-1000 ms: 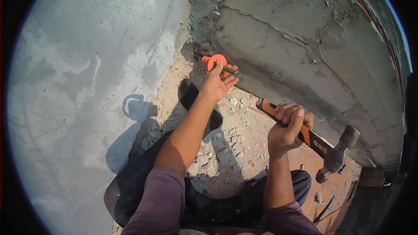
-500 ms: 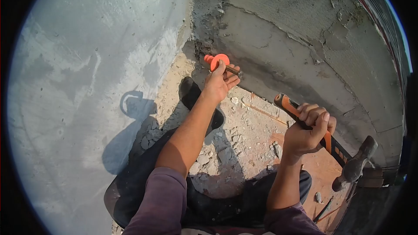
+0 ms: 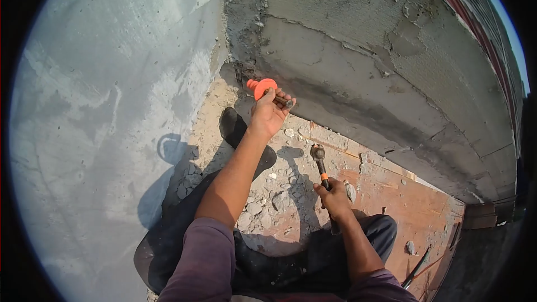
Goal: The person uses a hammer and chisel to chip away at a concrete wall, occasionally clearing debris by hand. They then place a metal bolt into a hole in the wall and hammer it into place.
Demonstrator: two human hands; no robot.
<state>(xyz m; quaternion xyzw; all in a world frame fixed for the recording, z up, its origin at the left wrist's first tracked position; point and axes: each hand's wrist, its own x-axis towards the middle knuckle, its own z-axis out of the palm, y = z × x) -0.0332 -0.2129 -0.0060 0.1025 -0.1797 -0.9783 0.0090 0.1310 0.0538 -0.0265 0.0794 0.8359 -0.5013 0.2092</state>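
My left hand [image 3: 271,113] is wrapped round a metal chisel [image 3: 284,101] just behind its round orange guard [image 3: 265,88]. The chisel's struck end sticks out to the right of my fingers, and its other end lies toward the wall corner, where the tip is hard to make out. Lower and to the right, my right hand [image 3: 335,197] grips a hammer [image 3: 319,154] by its black and orange handle. The hammer head is up, below and right of the chisel, not touching it.
A smooth grey wall [image 3: 100,106] rises on the left. A rough plastered wall [image 3: 347,72] with cracks runs along the right. Broken rubble [image 3: 281,200] lies between my legs on reddish boards [image 3: 391,201]. A dark shoe [image 3: 232,127] is beside the corner.
My right hand has moved down and left, and the hammer has swung from pointing lower right to pointing up. The view has shifted slightly; my left hand still holds the chisel.
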